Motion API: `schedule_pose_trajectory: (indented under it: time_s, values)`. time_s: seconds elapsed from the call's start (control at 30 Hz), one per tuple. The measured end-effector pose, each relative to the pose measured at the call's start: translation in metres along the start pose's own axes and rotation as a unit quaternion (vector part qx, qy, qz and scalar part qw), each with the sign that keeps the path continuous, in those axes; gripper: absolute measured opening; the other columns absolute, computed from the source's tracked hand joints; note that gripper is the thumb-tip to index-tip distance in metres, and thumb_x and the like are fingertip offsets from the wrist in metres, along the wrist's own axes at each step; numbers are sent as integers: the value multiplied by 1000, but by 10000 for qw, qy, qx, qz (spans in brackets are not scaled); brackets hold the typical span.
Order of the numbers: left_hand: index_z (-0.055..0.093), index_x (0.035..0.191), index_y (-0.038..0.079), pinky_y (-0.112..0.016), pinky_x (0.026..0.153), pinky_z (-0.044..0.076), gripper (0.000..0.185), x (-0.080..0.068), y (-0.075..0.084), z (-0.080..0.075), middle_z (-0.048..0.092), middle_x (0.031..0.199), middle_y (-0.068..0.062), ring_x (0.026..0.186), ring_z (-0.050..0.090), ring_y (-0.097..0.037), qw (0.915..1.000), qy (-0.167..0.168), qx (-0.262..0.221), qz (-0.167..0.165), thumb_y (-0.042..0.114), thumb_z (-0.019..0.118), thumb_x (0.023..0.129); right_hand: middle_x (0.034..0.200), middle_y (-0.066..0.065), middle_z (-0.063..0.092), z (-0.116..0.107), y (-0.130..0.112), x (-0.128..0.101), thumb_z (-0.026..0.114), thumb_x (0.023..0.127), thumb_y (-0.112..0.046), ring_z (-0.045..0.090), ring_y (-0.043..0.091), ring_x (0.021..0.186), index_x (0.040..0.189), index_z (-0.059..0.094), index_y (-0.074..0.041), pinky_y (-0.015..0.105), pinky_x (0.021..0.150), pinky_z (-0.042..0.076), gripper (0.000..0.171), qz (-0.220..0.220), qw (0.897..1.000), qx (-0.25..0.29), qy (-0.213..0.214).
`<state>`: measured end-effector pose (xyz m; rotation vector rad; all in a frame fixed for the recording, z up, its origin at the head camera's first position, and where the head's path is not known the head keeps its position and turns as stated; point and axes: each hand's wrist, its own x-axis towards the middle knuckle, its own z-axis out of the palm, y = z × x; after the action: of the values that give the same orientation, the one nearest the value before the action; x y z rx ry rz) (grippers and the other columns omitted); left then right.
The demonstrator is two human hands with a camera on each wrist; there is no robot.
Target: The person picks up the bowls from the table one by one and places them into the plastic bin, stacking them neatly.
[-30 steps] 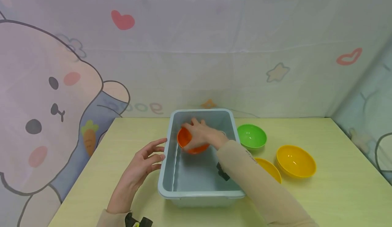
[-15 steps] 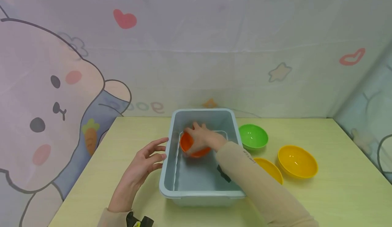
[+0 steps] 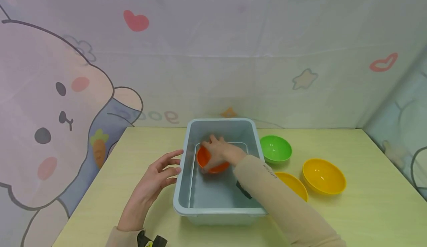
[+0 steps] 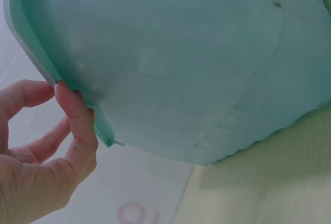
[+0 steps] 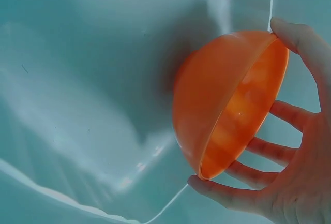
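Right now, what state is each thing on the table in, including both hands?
Orange bowl: tilted on edge inside the bin, held.
Right hand: gripping the orange bowl by its rim.
Left hand: fingers on the bin's outer rim.
Grey bin: upright on the table.
Green bowl: upright, empty.
Yellow bowls: upright, empty.

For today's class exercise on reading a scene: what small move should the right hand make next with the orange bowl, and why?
Probably lower the orange bowl a little further and let go. The right hand holds it tilted on its rim inside the grey tub, seemingly just above the floor, while the left hand steadies the tub's wall.
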<state>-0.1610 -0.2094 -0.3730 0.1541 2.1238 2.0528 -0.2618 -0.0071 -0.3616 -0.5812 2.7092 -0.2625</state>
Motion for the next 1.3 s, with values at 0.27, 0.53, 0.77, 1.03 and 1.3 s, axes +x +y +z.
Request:
schedule_pose_trajectory:
  time_s: [0.27,0.53,0.77,1.03,1.3]
  values:
    - [43,142,8,-28,82,56,53,0,0,0,51,115,-6,90,65,-11,10000,-2,-18,-20,8,59,92,150,6,29,1,1,0,76,73,-47,33,32,129,146,37,-29,48,92,51,85,-83,9999,-54,-50]
    - [43,142,8,-27,81,56,53,0,0,0,52,113,-5,89,64,-11,10000,10,-37,-8,7,59,91,151,5,28,3,1,-1,76,73,-46,33,32,129,145,37,-31,47,91,51,84,-71,10000,-52,-36]
    - [43,142,8,-27,81,56,54,0,0,0,51,114,-6,90,64,-12,10000,-7,-27,-5,8,60,91,150,4,29,4,2,-1,77,72,-47,34,31,129,145,37,-31,48,90,51,85,-32,10000,-69,-27]
    - [42,142,7,-27,81,56,54,0,0,0,52,113,-5,91,63,-12,10000,-22,-53,15,7,59,91,152,6,28,2,1,-2,77,73,-46,33,32,130,145,39,-29,50,92,50,83,-142,9999,-62,-9]
    - [43,142,8,-28,81,56,54,0,0,0,51,115,-6,93,63,-13,10000,-12,-30,-10,7,59,91,152,6,28,3,1,-2,77,72,-48,33,32,131,145,39,-30,50,92,50,84,-110,9999,-107,-41]
